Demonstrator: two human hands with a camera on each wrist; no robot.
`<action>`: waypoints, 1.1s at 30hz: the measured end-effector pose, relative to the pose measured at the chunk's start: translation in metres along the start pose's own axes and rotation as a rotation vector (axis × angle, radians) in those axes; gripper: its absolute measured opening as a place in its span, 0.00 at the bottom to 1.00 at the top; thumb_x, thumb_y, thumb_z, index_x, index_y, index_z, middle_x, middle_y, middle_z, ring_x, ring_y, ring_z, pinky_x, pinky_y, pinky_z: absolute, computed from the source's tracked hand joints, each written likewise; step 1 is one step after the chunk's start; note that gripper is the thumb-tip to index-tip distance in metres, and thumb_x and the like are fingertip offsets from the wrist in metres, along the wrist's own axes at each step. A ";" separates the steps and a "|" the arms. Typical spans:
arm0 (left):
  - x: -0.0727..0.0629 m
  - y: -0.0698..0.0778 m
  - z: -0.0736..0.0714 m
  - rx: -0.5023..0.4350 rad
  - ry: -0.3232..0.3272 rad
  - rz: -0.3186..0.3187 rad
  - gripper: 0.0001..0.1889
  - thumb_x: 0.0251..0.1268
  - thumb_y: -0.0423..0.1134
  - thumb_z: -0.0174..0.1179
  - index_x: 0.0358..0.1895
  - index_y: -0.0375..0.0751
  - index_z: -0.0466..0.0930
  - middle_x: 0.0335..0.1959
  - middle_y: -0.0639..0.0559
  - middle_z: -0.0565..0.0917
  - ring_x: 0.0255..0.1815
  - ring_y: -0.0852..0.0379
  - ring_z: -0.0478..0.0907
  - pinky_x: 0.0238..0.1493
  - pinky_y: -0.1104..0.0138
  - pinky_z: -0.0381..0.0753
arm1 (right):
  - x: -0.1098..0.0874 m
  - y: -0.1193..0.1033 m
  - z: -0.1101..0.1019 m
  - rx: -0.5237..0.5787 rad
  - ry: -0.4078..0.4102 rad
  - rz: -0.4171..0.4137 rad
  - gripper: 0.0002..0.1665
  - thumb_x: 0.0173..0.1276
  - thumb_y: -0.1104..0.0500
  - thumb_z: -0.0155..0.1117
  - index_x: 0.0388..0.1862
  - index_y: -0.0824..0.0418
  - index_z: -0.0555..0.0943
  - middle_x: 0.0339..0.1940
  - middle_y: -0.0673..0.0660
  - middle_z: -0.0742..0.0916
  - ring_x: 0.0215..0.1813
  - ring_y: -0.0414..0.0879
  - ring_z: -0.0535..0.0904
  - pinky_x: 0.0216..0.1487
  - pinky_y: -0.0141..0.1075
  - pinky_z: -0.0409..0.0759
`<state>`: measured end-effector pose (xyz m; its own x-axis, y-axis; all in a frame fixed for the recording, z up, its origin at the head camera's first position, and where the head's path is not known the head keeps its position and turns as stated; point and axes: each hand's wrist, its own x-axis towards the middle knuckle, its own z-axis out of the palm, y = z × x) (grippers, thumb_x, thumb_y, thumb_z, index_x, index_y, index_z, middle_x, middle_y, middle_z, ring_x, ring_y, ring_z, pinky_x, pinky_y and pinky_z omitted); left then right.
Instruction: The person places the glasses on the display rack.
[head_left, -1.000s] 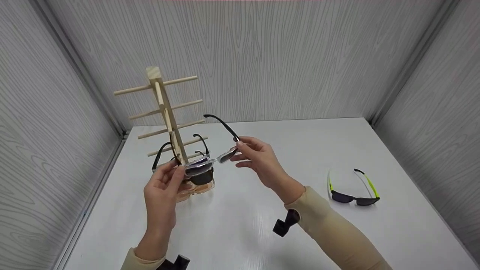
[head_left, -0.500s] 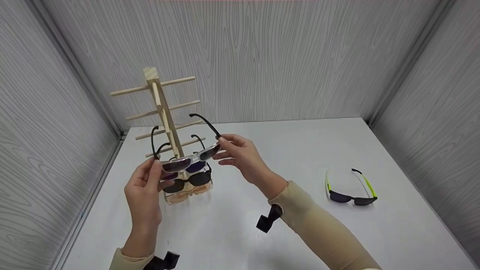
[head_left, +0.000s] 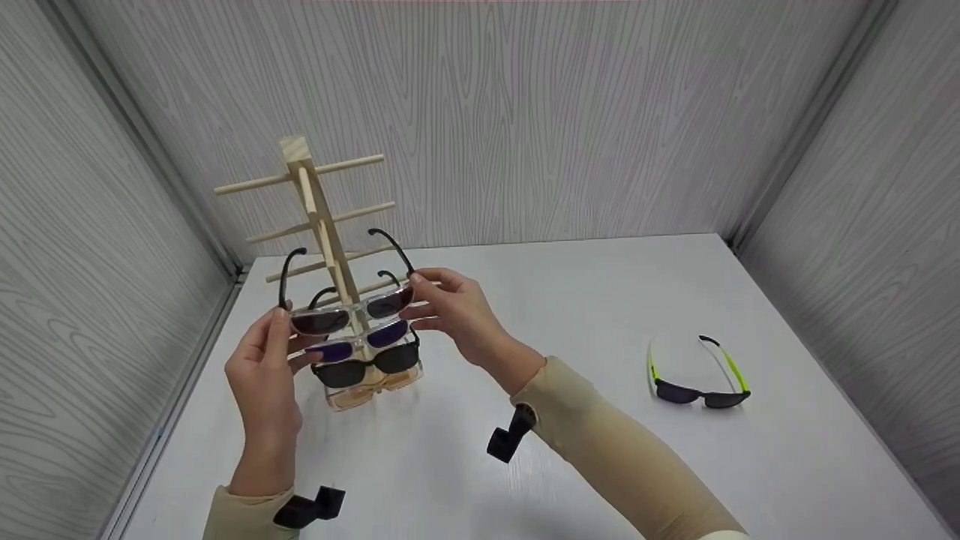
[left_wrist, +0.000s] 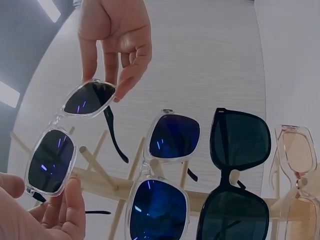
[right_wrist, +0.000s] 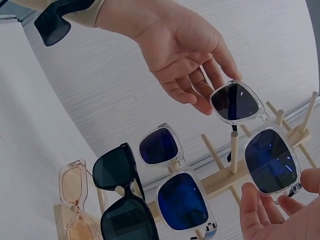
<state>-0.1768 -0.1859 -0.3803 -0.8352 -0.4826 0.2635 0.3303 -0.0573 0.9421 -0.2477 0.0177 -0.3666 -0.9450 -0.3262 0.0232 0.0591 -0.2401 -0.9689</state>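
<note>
My left hand (head_left: 261,367) and right hand (head_left: 459,313) pinch the two ends of a pair of clear-framed sunglasses (head_left: 321,322) with dark lenses and black temples. Both temples are unfolded and point toward a wooden display rack (head_left: 322,202). The held pair is in front of the rack, just above another clear-framed pair with blue lenses (head_left: 388,334). In the left wrist view, the held sunglasses (left_wrist: 52,160) stand apart from that blue-lensed pair (left_wrist: 159,207). Whether they touch a rack peg cannot be told.
Below on the rack hang black sunglasses (head_left: 343,373) and a pale pair with orange lenses (head_left: 352,397). Bare pegs (head_left: 351,163) stick out on the upper rack. Black sunglasses with yellow-green temples (head_left: 701,396) lie at right on the white table (head_left: 585,300).
Both hands have carried the clear-framed sunglasses left, in front of the rack. The pair has become more level, and its temples now lie on either side of the rack's post.
</note>
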 end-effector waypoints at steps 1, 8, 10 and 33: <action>0.002 0.000 -0.001 -0.003 0.002 -0.003 0.17 0.66 0.46 0.56 0.47 0.35 0.79 0.34 0.42 0.80 0.31 0.51 0.81 0.28 0.68 0.81 | 0.001 0.000 0.001 -0.003 0.003 0.004 0.20 0.70 0.57 0.57 0.55 0.68 0.73 0.40 0.61 0.84 0.39 0.52 0.83 0.43 0.41 0.81; 0.010 -0.003 -0.003 -0.038 0.034 -0.027 0.16 0.65 0.45 0.57 0.47 0.34 0.80 0.33 0.43 0.81 0.29 0.52 0.82 0.27 0.69 0.81 | 0.008 0.002 0.007 -0.022 0.014 0.018 0.20 0.69 0.56 0.58 0.55 0.67 0.74 0.40 0.62 0.83 0.39 0.53 0.83 0.42 0.41 0.81; 0.011 -0.005 -0.003 -0.034 0.036 -0.037 0.17 0.65 0.45 0.57 0.47 0.34 0.80 0.33 0.43 0.81 0.29 0.53 0.82 0.27 0.69 0.81 | 0.009 0.002 0.006 -0.033 0.018 0.021 0.20 0.69 0.56 0.58 0.55 0.66 0.74 0.40 0.62 0.83 0.39 0.53 0.83 0.42 0.41 0.81; 0.026 -0.019 -0.003 0.053 0.011 -0.101 0.19 0.66 0.46 0.55 0.49 0.33 0.79 0.35 0.44 0.81 0.30 0.54 0.83 0.28 0.70 0.81 | 0.023 0.008 -0.001 -0.095 0.068 0.062 0.17 0.69 0.56 0.58 0.52 0.64 0.76 0.38 0.61 0.83 0.38 0.51 0.83 0.41 0.41 0.81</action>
<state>-0.2037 -0.1996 -0.3924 -0.8579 -0.4865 0.1650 0.2209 -0.0595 0.9735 -0.2696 0.0089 -0.3737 -0.9603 -0.2743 -0.0507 0.0901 -0.1330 -0.9870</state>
